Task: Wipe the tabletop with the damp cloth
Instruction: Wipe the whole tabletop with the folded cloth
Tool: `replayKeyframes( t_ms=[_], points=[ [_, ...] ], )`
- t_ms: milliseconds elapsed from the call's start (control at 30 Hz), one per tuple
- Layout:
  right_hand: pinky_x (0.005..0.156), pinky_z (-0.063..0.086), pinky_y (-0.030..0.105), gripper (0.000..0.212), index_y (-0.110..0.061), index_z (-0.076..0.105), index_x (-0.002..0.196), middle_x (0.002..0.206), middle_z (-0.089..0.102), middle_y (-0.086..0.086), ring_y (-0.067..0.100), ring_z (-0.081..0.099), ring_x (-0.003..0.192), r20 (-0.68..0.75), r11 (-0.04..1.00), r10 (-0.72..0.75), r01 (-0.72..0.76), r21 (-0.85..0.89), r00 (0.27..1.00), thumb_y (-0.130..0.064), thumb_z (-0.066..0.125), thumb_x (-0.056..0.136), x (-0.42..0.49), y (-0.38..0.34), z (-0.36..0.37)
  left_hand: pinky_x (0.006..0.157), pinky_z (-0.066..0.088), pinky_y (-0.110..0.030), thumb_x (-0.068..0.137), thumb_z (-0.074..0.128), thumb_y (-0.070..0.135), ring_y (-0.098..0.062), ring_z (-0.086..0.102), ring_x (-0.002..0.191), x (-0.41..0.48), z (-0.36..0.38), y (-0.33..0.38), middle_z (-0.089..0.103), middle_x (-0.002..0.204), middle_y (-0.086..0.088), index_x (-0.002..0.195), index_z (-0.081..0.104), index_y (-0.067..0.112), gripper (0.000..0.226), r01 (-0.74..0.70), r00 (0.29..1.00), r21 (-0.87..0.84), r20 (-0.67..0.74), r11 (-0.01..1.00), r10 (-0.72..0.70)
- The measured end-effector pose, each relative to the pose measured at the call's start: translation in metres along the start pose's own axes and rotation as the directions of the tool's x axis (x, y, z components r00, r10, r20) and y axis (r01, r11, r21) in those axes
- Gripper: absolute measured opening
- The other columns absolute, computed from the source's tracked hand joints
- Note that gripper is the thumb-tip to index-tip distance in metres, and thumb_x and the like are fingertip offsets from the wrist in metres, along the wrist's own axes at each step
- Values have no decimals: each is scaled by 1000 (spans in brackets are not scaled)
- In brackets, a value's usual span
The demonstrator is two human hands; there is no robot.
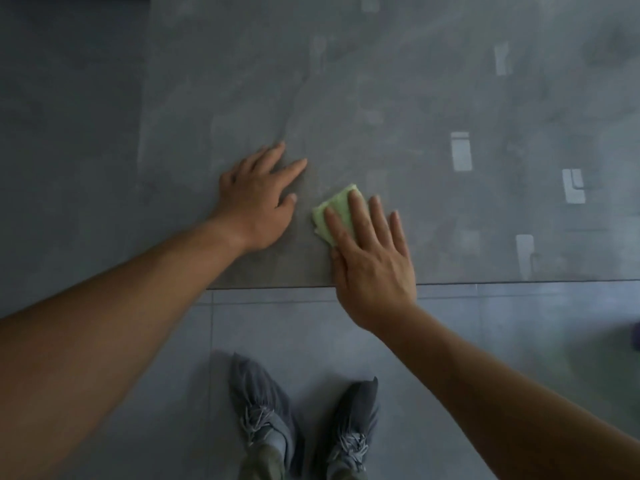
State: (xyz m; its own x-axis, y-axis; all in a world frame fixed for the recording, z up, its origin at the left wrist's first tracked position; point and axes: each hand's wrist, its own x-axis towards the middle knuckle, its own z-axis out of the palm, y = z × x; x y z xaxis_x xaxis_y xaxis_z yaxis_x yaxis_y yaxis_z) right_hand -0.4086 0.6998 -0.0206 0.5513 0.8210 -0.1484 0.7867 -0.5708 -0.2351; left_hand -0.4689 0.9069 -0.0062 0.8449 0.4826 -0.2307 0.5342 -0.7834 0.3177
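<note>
A folded light-green cloth (334,211) lies on the dark grey stone-look tabletop (381,98), close to its front edge. My right hand (372,258) lies flat on the cloth with fingers spread, pressing it down; most of the cloth is hidden under the palm and fingers. My left hand (258,199) rests flat on the bare tabletop just left of the cloth, fingers apart, holding nothing.
The table's front edge (485,282) runs across the view and its left edge (142,133) runs up the left side. Grey tiled floor (311,327) lies below, with my two feet in grey shoe covers (263,403). Pale light reflections dot the tabletop.
</note>
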Motion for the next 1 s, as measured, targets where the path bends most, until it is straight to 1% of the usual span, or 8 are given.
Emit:
replayKeyframes(
  t_ms=[100, 267, 467, 533, 633, 700, 900, 1000],
  points=[
    [125, 5, 50, 56, -36, 25, 156, 167, 13, 4, 33, 9, 154, -28, 998, -54, 55, 22, 998, -39, 36, 101, 41, 0, -2, 109, 30, -45, 86, 43, 29, -30, 39, 137, -2, -10, -16, 41, 153, -6, 150, 35, 23, 64, -53, 998, -107, -48, 993, 48],
    [125, 3, 48, 58, -38, 17, 157, 168, 5, 4, 33, 4, 154, -69, 969, 241, -237, 65, 968, -41, 31, 101, 87, 5, -7, 112, 30, -49, 82, 43, 27, -35, 37, 138, -3, -15, -46, 42, 149, -17, 143, 44, 11, 63, -21, 989, -17, -147, 1000, 18],
    [124, 11, 52, 55, -33, 29, 156, 166, 17, 7, 36, 14, 153, -4, 997, -80, 81, 10, 997, -41, 35, 102, 38, -32, 5, 118, 13, -47, 93, 49, 31, -31, 16, 148, 7, -17, -55, 20, 161, -15, 148, 36, 23, 58, 5, 998, 62, -63, 998, -1],
    [124, 9, 50, 56, -36, 26, 156, 167, 15, 6, 35, 14, 153, -45, 1000, 11, -11, 4, 999, -41, 36, 101, 70, -16, -3, 117, 15, -46, 92, 52, 33, -30, 17, 148, 10, -17, -59, 20, 161, -13, 146, 38, 26, 56, -8, 998, 82, -53, 997, 12],
    [125, 1, 46, 59, -38, 15, 158, 168, 3, 3, 30, 2, 154, -43, 962, 271, -269, 54, 962, -42, 32, 102, 120, 3, -17, 112, 23, -47, 89, 54, 39, -31, 26, 142, 14, -20, -66, 29, 157, -11, 141, 45, 31, 53, -27, 998, 122, -57, 992, 34],
    [125, 1, 45, 59, -37, 12, 158, 168, 2, 4, 31, 1, 154, -67, 947, 318, -314, 61, 946, -41, 29, 103, 122, -8, -16, 108, 27, -47, 87, 55, 41, -32, 31, 137, 15, -24, -67, 33, 153, -9, 138, 48, 33, 52, -30, 997, 124, -66, 992, 38],
    [124, 10, 50, 54, -36, 28, 155, 167, 16, 5, 33, 14, 153, 0, 1000, -15, 15, -3, 1000, -43, 32, 102, 66, -28, -3, 105, 27, -46, 85, 56, 42, -31, 33, 133, 16, -25, -66, 36, 150, -7, 135, 51, 35, 51, -17, 998, 101, -58, 995, 23],
    [125, 7, 47, 57, -38, 24, 156, 168, 12, 3, 31, 11, 154, -47, 989, 149, -149, -11, 988, -44, 29, 99, 119, -2, -17, 103, 28, -45, 84, 57, 42, -32, 34, 131, 18, -27, -66, 39, 147, -7, 132, 53, 35, 48, -28, 998, 104, -58, 994, 34]
  ],
)
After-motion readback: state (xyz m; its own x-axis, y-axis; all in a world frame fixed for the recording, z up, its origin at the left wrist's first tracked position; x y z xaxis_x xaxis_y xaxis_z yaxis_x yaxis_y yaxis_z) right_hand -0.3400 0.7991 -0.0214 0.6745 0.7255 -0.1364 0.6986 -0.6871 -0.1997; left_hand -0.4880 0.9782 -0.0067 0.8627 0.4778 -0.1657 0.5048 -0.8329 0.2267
